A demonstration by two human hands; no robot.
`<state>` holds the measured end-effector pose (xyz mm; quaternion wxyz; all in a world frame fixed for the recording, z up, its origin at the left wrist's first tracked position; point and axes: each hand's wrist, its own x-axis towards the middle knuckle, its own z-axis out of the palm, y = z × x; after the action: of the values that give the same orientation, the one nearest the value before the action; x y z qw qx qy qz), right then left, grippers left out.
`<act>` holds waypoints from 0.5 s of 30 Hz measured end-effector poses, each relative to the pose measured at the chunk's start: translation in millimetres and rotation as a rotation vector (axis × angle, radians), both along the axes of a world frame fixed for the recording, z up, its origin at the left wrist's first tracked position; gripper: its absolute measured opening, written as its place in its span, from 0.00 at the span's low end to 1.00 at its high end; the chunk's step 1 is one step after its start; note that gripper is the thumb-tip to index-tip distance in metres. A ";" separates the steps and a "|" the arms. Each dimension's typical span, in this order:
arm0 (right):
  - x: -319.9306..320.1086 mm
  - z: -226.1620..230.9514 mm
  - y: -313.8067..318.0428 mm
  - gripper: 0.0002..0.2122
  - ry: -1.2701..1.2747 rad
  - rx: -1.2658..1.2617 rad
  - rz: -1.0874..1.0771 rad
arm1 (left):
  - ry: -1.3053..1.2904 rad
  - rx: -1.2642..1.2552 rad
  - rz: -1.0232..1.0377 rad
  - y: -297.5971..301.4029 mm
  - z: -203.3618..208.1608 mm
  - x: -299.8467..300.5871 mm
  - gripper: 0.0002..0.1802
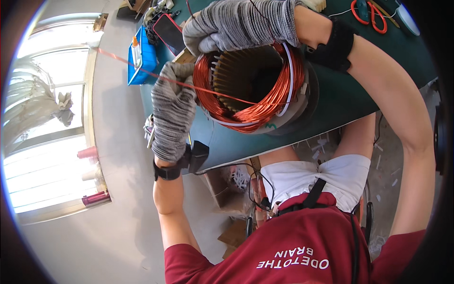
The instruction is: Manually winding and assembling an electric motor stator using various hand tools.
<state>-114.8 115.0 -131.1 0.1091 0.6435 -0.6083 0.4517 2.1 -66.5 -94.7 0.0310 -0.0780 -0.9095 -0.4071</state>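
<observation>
A motor stator (289, 118) sits on the green table, its dark slotted bore facing up. Orange copper winding (246, 116) rings the opening, with white sleeving (289, 80) along its right side. My left hand (174, 111), in a grey striped knit glove, presses curled fingers against the winding's left edge. Across the far rim reaches my right hand (231, 29), gloved alike. Its fingers are curled together at the winding's far left; what lies inside them is hidden. A thin reddish strand (142, 70) stretches from the left, over my left hand and across the opening.
A blue tray (143, 59) with a small bottle stands at the table's left edge, beside a red-edged phone (169, 34). Orange-handled scissors (376, 19) lie at the far right. A window (52, 123) is on the left. White scraps (321, 144) litter the floor.
</observation>
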 end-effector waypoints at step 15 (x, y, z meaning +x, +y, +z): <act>3.1 7.6 1.9 0.05 0.001 -0.020 -0.176 | -0.041 0.001 0.035 -4.4 8.5 -4.3 0.06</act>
<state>-111.7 116.9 -123.6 0.1552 0.5864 -0.6580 0.4462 -2.2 -70.9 -86.2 0.0197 -0.0535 -0.9110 -0.4085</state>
